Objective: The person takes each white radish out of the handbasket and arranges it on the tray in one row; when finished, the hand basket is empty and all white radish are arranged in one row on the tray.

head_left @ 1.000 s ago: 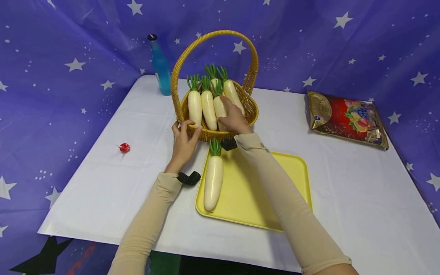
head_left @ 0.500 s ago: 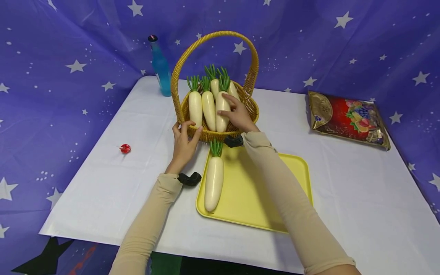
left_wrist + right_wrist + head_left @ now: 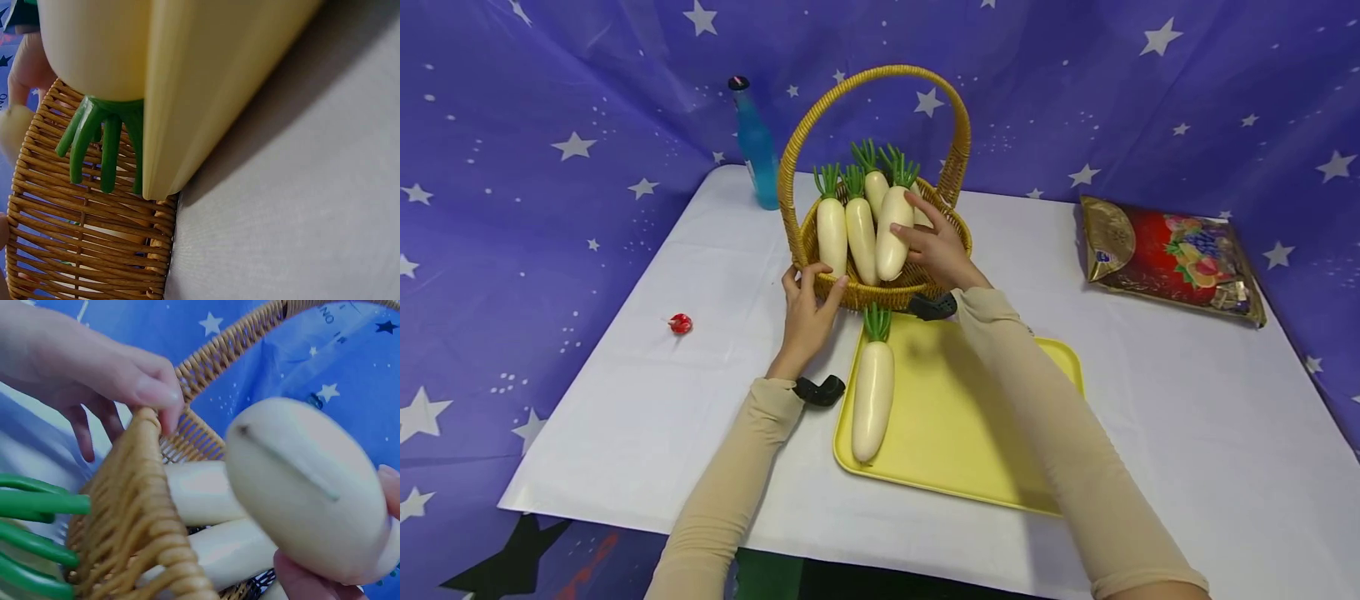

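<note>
My left hand (image 3: 807, 321) grips the front left rim of a wicker basket (image 3: 868, 297), thumb and fingers over the edge; the right wrist view shows this hand (image 3: 119, 378) too. With my right hand (image 3: 942, 247) I hold a white radish (image 3: 895, 229) with green leaf stubs, tilted above the basket's front part. Its rounded root end (image 3: 300, 487) looms close in the right wrist view, with fingers on both sides. Several other white radishes (image 3: 832, 237) lean inside the basket, leaves toward the back. Another radish (image 3: 874, 400) lies on the left of a yellow tray (image 3: 970, 425).
A blue bottle (image 3: 756, 150) stands behind the basket at left. A small red wrapped candy (image 3: 681, 323) lies on the white tablecloth (image 3: 625, 417) at left. A red and gold candy bag (image 3: 1176, 262) lies at the right back. The yellow tray adjoins the basket's front.
My right hand has drawn the gripped radish up and to the right, away from the others in the basket. My left hand has stayed on the rim.
</note>
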Tool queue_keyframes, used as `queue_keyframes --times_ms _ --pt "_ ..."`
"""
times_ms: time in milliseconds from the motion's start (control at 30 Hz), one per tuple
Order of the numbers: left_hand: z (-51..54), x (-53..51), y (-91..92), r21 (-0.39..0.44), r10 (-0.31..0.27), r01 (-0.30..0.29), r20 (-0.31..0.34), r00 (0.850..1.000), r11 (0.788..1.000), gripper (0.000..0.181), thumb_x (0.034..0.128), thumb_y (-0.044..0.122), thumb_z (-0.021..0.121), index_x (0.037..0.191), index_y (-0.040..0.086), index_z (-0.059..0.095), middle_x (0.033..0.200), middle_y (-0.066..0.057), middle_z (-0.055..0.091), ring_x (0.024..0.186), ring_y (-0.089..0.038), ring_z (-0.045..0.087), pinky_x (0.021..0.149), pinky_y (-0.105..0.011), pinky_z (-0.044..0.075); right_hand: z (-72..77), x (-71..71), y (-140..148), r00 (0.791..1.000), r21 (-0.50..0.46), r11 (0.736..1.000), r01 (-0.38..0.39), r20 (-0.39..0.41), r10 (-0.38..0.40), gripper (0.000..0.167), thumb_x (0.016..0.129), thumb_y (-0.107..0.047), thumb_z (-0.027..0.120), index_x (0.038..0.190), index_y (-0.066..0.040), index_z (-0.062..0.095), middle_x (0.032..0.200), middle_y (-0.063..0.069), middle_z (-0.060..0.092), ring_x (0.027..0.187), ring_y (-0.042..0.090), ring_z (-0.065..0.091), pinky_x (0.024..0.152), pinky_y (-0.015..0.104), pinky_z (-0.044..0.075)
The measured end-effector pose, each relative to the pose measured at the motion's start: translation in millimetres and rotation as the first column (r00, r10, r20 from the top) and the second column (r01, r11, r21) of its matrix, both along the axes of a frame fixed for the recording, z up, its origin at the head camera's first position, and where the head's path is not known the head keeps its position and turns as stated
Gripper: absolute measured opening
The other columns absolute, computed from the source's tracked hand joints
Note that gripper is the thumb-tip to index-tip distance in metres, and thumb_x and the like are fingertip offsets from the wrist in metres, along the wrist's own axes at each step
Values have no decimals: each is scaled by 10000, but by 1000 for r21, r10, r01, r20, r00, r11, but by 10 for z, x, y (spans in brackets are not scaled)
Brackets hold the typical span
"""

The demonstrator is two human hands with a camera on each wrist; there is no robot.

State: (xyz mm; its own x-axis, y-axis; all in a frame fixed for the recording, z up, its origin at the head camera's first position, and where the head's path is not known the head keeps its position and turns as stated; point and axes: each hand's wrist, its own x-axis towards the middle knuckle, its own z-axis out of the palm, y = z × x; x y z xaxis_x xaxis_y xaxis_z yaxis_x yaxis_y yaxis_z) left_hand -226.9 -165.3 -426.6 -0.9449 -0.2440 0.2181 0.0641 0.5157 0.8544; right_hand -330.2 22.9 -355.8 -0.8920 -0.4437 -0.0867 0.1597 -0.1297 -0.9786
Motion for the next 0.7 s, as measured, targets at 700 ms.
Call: queue_keyframes --times_ms 700 --pt "-1 2 11 -2 1 -1 -7 1000 1000 434 882 558 437 1156 223 414 1395 -195 121 1158 -332 362 846 -449 377 207 1239 770 977 118 972 -203 -39 209 603 894 -140 571 1409 -282 291 1378 52 355 1062 121 542 815 298 499"
